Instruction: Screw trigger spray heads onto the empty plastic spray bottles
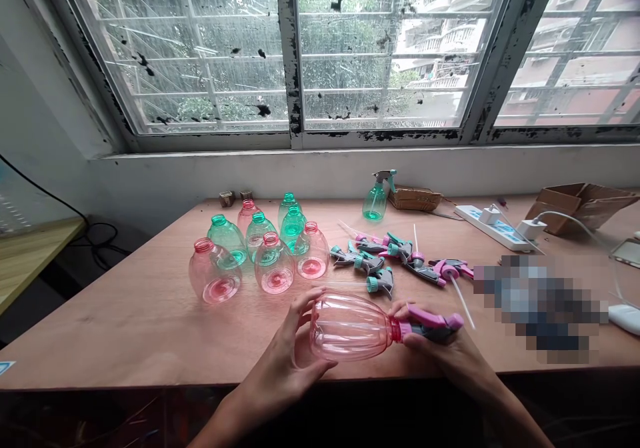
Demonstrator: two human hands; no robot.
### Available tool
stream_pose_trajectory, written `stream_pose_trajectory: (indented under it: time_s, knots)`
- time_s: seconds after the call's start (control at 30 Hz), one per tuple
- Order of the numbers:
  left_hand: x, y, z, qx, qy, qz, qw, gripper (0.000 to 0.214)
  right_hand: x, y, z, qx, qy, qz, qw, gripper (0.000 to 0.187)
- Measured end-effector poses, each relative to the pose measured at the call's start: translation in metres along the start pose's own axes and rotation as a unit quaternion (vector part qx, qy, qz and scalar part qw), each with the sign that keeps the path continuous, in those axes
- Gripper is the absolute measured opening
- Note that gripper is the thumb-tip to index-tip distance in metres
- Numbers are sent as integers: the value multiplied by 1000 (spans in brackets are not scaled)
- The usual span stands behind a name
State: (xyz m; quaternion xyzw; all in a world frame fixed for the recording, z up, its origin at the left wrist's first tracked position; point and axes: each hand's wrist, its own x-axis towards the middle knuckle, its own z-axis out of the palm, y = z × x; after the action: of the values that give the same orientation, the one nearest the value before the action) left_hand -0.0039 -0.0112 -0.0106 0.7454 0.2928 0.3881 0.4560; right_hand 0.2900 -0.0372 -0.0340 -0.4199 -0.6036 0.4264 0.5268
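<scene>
A clear pink spray bottle (350,328) lies sideways in the air above the table's front edge, its neck to the right. My left hand (295,345) is wrapped round its base end. At the neck, my right hand (445,348) grips a pink and grey trigger sprayer head (433,321), which meets the bottle's mouth. Whether its thread is fully engaged I cannot tell. Beyond the bottle lie several loose trigger sprayer heads (380,281) in teal, pink and grey, some with thin white tubes. To the left stand several open pink bottles (274,268) and green bottles (227,238).
A green bottle with a sprayer head (374,201) stands at the back, beside a small brown box (415,198). Farther right are a white power strip (493,228) with plugs and an open cardboard box (583,205). A blurred patch (545,308) covers something at the right.
</scene>
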Motion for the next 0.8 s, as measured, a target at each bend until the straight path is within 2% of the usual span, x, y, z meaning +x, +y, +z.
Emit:
stream_pose_trajectory:
  time_s: [0.07, 0.17, 0.2, 0.37, 0.5, 0.67, 0.8]
  knots:
    - [0, 0, -1, -2, -1, -3, 1000, 82, 1, -6, 2, -29, 2, -17, 999, 31]
    - [1, 2, -1, 7, 6, -3, 1000, 82, 1, -19, 4, -50, -23, 10, 998, 53]
    - [1, 2, -1, 9, 7, -2, 1000, 82, 1, -22, 5, -55, -30, 22, 998, 53]
    - [1, 6, 0, -14, -1, -7, 1000, 82, -1, -22, 6, -105, -16, 59, 993, 30]
    - [1, 6, -2, -12, 7, -30, 999, 82, -2, -17, 5, -114, 1, 50, 992, 34]
    - [1, 6, -4, -5, 3, -28, 1000, 83, -3, -13, 5, -115, 10, 32, 993, 26]
    - [2, 9, -3, 10, -4, -24, 1000, 83, -6, -3, 5, -31, 10, 82, 996, 36]
